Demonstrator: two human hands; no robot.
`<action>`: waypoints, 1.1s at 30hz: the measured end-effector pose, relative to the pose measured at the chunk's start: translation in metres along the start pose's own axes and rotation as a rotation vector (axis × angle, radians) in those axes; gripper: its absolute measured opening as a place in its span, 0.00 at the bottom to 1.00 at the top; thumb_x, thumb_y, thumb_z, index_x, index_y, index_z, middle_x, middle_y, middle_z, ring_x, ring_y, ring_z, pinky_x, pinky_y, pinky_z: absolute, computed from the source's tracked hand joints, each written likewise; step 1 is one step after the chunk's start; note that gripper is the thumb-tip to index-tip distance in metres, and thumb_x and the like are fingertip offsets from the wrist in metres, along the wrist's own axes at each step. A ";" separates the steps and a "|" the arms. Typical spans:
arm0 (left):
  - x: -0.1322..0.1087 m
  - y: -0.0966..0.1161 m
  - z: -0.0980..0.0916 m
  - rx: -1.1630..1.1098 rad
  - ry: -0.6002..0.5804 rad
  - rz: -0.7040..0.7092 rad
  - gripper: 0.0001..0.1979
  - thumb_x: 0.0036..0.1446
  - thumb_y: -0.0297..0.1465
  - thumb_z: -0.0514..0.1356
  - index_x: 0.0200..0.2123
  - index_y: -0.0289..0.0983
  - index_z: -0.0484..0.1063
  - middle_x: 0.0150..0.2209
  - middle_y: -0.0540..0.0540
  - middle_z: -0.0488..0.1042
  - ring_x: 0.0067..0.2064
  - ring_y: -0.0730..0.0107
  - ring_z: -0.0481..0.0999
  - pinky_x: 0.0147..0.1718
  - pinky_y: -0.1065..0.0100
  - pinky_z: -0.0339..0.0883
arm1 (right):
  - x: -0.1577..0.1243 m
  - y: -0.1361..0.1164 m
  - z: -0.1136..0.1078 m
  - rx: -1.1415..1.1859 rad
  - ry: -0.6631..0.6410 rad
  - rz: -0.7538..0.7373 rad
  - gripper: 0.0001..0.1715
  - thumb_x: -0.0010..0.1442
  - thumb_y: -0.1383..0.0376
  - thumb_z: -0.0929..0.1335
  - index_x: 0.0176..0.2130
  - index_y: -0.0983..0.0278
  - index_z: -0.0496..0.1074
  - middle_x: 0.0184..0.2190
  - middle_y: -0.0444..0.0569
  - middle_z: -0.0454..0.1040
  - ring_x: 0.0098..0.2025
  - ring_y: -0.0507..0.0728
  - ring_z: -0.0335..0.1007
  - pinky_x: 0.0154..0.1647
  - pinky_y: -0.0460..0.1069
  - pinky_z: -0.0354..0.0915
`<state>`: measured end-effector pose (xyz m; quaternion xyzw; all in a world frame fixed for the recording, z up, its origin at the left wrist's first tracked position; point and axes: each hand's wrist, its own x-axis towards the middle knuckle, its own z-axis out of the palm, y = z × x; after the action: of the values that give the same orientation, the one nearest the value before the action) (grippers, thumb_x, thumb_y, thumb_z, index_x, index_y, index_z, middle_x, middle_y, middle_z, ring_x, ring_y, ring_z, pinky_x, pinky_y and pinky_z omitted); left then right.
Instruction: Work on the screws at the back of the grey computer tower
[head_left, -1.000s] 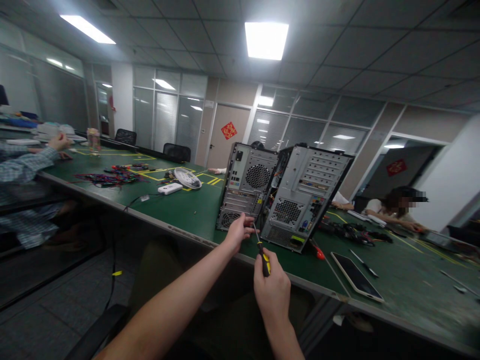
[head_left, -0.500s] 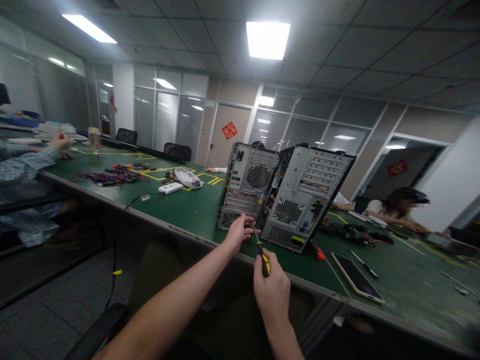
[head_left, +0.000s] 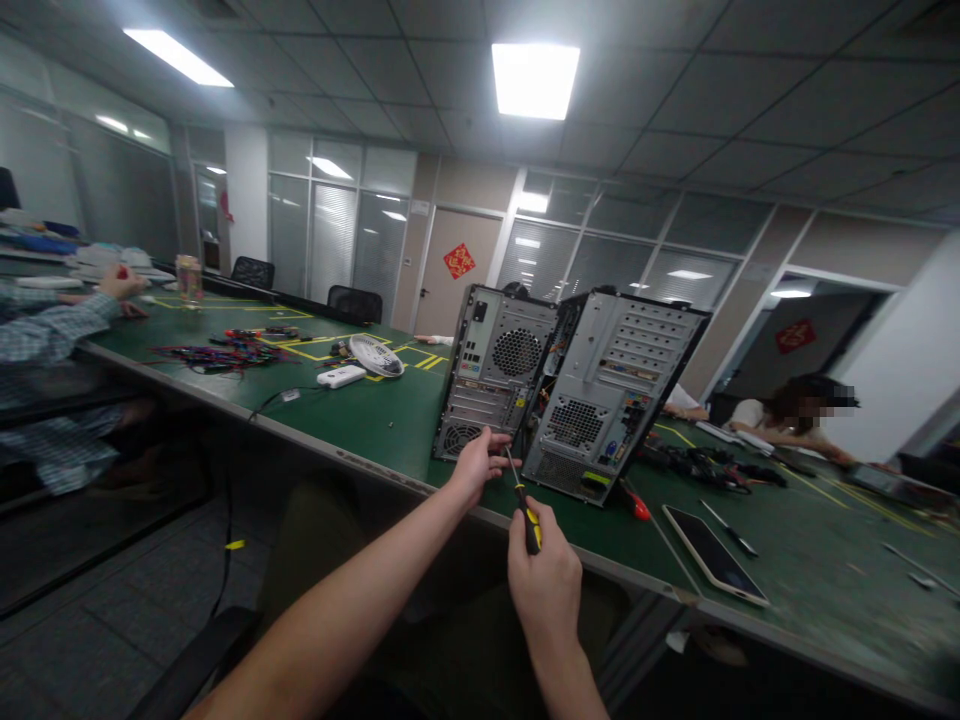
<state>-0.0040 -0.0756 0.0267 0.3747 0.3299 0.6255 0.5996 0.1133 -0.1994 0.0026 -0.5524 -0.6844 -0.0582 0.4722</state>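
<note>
My right hand [head_left: 546, 560] is wrapped around the black-and-yellow handle of a screwdriver [head_left: 532, 524]. Its thin shaft points up and away, toward the lower right edge of the left computer case [head_left: 491, 385]. My left hand [head_left: 480, 465] is at that same corner, fingers apart around the shaft's tip; whether they touch the tip or the case I cannot tell. Both cases stand upright with their rear panels toward me. The right computer case [head_left: 600, 400] leans close beside the left one, a narrow gap between them. What the tip meets is hidden by my fingers.
Right of the cases lie a red-handled tool [head_left: 637, 507], a phone [head_left: 712, 555], another screwdriver [head_left: 729, 528] and black cables [head_left: 701, 468]. Leftward are a white oval part [head_left: 376, 356], a white box [head_left: 341, 377] and bundled wires [head_left: 225, 352]. Other people sit around the green table [head_left: 360, 420].
My hands, the screwdriver and both cases look practically unmoved. Across the table, another person's hand has shifted slightly to the right.
</note>
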 end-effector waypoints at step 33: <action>-0.003 0.003 0.004 0.014 -0.014 -0.003 0.25 0.72 0.44 0.45 0.47 0.34 0.76 0.56 0.36 0.73 0.39 0.66 0.84 0.21 0.80 0.58 | 0.001 0.002 0.001 -0.006 -0.001 -0.009 0.22 0.70 0.56 0.59 0.51 0.65 0.73 0.44 0.57 0.80 0.43 0.62 0.79 0.41 0.51 0.68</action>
<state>-0.0023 -0.0784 0.0307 0.3828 0.3308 0.6198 0.6000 0.1144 -0.1969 0.0020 -0.5509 -0.6868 -0.0621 0.4700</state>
